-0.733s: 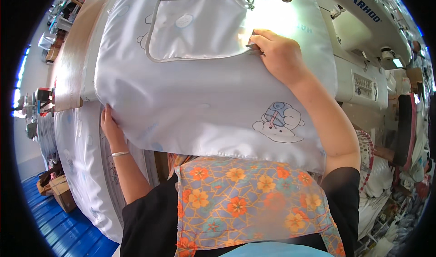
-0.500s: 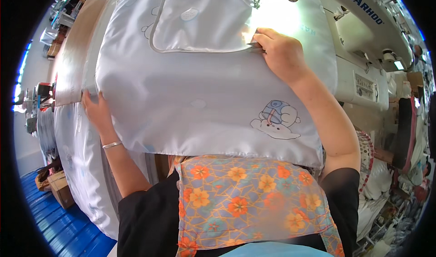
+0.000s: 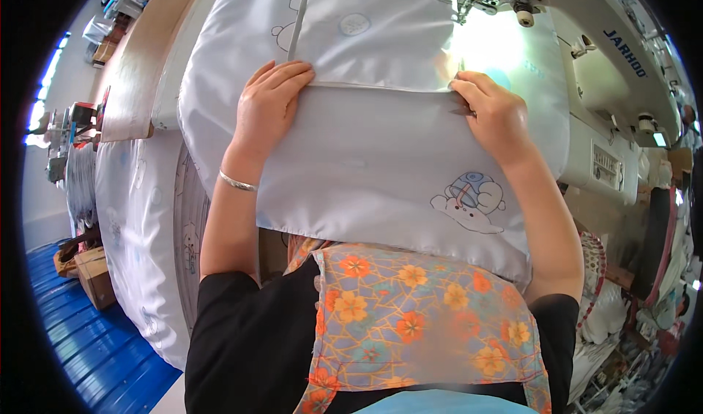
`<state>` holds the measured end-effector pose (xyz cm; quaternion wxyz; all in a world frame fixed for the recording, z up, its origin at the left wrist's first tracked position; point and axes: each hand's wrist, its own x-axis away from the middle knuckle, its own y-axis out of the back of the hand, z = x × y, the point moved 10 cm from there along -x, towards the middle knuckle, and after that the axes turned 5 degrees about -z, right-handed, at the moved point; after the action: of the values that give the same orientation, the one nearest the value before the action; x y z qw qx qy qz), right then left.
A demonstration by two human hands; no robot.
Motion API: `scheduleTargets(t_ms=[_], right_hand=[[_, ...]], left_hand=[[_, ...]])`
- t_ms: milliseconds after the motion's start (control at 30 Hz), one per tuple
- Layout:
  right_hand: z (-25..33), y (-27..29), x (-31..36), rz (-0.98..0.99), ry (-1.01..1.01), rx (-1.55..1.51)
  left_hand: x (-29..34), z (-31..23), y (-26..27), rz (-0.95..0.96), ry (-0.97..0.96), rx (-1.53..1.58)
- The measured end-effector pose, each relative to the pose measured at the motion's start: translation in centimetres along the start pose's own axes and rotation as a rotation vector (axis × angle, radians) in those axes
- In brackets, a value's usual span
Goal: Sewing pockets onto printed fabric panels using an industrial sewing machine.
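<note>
A pale blue fabric panel (image 3: pixel 381 165) with a small cartoon print lies spread over the sewing table in front of me. A pocket piece (image 3: pixel 373 37) with grey edging sits on its far part. My left hand (image 3: pixel 271 103) lies flat on the panel with its fingers on the pocket's lower left corner. My right hand (image 3: pixel 494 114) presses the pocket's lower right corner, fingers curled, just before the needle of the white sewing machine (image 3: pixel 586 55).
A stack of the same pale printed fabric (image 3: pixel 139 224) hangs at my left over the table side. A brown board (image 3: pixel 139 62) lies beyond it. Cardboard boxes (image 3: pixel 91 275) stand on the blue floor at lower left. Clutter fills the right edge.
My left hand left the panel's left edge and moved up and right onto the pocket's lower corner. The panel has shifted toward me. My right hand stays at the pocket's right corner.
</note>
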<state>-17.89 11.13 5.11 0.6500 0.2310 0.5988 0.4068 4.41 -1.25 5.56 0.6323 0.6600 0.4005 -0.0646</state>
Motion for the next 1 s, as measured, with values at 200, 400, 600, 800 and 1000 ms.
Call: scheduleTargets(t_ms=[200,400,600,800,1000], right_hand=[[0.1,0.0,0.2,0.058,-0.069,-0.039],[0.2,0.5,0.0,0.018,-0.052,-0.076],[-0.2,0.1,0.5,0.027,-0.075,-0.073],[-0.3,0.0,0.5,0.031,-0.054,-0.075],[-0.8,-0.4,0.8,0.055,-0.105,-0.062]], left_hand=[[-2.0,-0.9,-0.2,0.231,0.087,-0.078],[-7.9,-9.0,-5.2,0.08,-0.374,0.057],[-6.1,-8.0,-9.3,0.312,-0.342,0.032],[-8.7,-7.1,-12.1,0.609,-0.091,0.017],[-8.9,-12.9,-11.2,0.318,-0.459,0.252]])
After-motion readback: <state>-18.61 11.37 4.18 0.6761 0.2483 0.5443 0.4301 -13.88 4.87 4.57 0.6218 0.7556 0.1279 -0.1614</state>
